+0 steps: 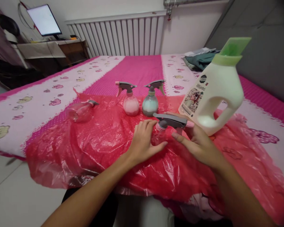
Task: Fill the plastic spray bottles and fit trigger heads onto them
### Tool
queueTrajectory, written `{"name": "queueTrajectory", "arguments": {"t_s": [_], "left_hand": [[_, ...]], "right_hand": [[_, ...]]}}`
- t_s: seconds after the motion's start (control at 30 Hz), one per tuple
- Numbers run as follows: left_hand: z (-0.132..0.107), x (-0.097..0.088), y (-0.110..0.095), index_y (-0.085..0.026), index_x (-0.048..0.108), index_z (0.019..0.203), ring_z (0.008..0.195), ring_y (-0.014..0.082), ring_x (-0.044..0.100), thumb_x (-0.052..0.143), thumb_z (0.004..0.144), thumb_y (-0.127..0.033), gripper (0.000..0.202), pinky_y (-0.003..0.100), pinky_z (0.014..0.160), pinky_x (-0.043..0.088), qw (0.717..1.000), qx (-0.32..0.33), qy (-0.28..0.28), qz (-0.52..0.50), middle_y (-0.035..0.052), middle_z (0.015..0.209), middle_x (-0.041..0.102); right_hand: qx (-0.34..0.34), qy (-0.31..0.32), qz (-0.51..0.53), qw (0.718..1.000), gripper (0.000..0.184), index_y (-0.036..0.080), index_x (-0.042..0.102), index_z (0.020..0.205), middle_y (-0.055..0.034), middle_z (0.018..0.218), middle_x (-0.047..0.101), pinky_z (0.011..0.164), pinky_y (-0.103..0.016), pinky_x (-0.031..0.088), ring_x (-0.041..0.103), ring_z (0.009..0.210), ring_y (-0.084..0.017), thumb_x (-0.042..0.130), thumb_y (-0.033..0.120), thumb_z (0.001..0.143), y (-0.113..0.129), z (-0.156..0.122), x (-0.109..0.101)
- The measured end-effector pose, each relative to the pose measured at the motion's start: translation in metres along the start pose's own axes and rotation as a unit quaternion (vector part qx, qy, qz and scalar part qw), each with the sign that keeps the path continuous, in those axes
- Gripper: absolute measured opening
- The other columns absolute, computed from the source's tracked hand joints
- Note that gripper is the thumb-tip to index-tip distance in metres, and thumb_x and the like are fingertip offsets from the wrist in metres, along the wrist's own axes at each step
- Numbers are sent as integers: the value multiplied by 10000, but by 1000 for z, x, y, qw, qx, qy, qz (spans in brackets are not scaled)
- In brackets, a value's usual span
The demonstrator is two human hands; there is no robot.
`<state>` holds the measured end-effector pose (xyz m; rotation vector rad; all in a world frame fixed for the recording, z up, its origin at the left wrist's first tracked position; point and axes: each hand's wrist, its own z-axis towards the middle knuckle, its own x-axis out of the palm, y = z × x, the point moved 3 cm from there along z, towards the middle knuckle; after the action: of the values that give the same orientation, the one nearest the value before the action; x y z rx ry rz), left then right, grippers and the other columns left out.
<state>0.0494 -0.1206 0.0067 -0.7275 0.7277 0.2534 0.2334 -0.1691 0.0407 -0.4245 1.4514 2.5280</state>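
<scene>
A clear spray bottle (158, 136) with a pink collar and a grey-and-pink trigger head stands upright in front of me. My left hand (143, 142) grips its round body from the left, thumb in front and fingers behind. At the right of the trigger head, my right hand (198, 143) curls around the nozzle end, its fingers partly hidden behind. Just beyond are a spray bottle with pink liquid (131, 105) and another with bluish-green liquid (150, 105), both upright. To the left, a clear spray bottle (80, 111) lies on its side.
A large white detergent jug (223, 91) with a green cap stands close to my right hand. Under everything spreads a crinkled red plastic sheet (92, 148) on a pink patterned bed (142, 67). Folded clothes (200, 59) lie at the far right; a radiator (123, 34) is behind.
</scene>
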Motion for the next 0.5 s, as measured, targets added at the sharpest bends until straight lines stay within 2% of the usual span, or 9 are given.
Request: {"name": "queueTrajectory", "arguments": {"t_s": [0.2,0.3,0.43,0.5], "left_hand": [[3,1,2,-238,479,1334,1172,340,576,752,883,-509,592,511,979,464,1000,14,17,4,125,1323,605],[4,0,2,-244,488,1352,1134,335,576,738,881,-520,601,512,963,468,999,16,34,5,123,1301,610],[3,-1,-3,-250,500,1385,1159,347,571,741,867,-502,624,529,986,459,997,45,55,0,132,1327,596],[2,-1,-7,-246,511,1385,1172,351,571,748,862,-495,626,530,991,457,996,57,64,7,138,1343,591]], "right_hand": [[-16,-67,-68,995,183,249,625,1161,-75,1231,583,1069,-442,487,583,1189,-243,644,243,979,-16,2,-9],[-25,-114,-100,988,80,238,667,1020,-79,1179,593,1044,-456,487,587,1146,-257,668,294,963,-18,6,-11],[-4,-201,-152,968,194,236,737,947,-66,1010,587,826,-399,518,582,924,-238,734,429,922,-21,9,-16],[14,-214,-159,964,164,235,749,937,-45,916,600,725,-357,488,564,806,-208,737,397,918,-21,9,-16]]}}
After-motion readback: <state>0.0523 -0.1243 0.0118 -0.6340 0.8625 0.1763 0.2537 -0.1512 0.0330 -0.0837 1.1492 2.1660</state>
